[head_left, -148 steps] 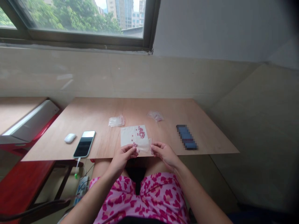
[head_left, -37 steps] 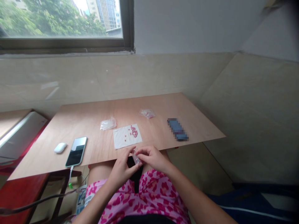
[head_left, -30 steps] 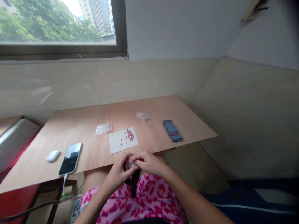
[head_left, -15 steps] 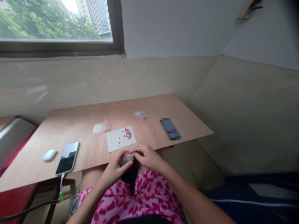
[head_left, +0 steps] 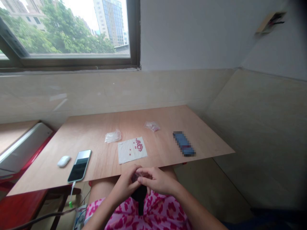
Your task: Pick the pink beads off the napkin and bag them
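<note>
Over my lap, just off the table's near edge, my left hand [head_left: 125,182] and my right hand [head_left: 159,181] meet with curled fingers. Between them is a small clear plastic bag [head_left: 137,176], mostly covered by the fingers; its contents cannot be made out. My left hand cups it from the left, and my right thumb and fingers close on it from the right. Beyond the hands, a white paper sheet [head_left: 124,156] lies on the table, with many small red beads [head_left: 139,146] grouped on its right half and a few lying apart.
Clear plastic bags [head_left: 113,136] lie behind the sheet, and another clear bag [head_left: 152,126] holds something pinkish. A plugged-in phone [head_left: 80,166] and a white rounded object [head_left: 64,161] are at left. A blurred-out dark device [head_left: 184,143] lies right on the wooden table [head_left: 203,140].
My right hand has turned and closed further over the plastic bag, so less of it shows. The whole scene sits lower and further right as my head moved. The table items stay put.
</note>
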`<state>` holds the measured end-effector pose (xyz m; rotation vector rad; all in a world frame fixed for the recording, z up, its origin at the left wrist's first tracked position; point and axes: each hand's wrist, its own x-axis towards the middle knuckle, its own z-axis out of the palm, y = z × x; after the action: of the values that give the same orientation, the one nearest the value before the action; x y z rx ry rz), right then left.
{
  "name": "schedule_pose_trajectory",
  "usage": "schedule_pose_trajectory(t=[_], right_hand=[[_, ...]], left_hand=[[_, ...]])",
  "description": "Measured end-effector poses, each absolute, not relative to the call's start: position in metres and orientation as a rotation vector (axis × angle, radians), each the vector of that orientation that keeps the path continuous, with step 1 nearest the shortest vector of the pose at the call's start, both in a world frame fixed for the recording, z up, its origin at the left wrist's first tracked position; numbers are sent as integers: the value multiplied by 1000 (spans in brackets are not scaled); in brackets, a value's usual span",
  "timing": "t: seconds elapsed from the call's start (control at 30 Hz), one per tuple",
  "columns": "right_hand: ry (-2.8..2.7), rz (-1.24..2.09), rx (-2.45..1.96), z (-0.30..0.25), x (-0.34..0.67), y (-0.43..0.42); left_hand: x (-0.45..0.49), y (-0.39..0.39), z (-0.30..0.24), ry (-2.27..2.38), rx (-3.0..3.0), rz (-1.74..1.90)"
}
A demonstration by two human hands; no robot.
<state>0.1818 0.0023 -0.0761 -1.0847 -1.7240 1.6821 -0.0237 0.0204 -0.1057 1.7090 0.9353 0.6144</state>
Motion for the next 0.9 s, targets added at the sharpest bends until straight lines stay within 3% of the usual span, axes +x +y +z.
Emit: schedule_pose_trajectory(t=[0.27,0.43,0.9], right_hand=[[-1780,1600,-1094,-78,176,-3],[-1661,1722,-1105,-93,175,4],[-1393,1424,-1120,-131,175,123]], left_hand=[[-30,24,-117,991,1761,534],[-35,26,-118,1014,1806,592],[-55,122,-111,1295,2193,623]])
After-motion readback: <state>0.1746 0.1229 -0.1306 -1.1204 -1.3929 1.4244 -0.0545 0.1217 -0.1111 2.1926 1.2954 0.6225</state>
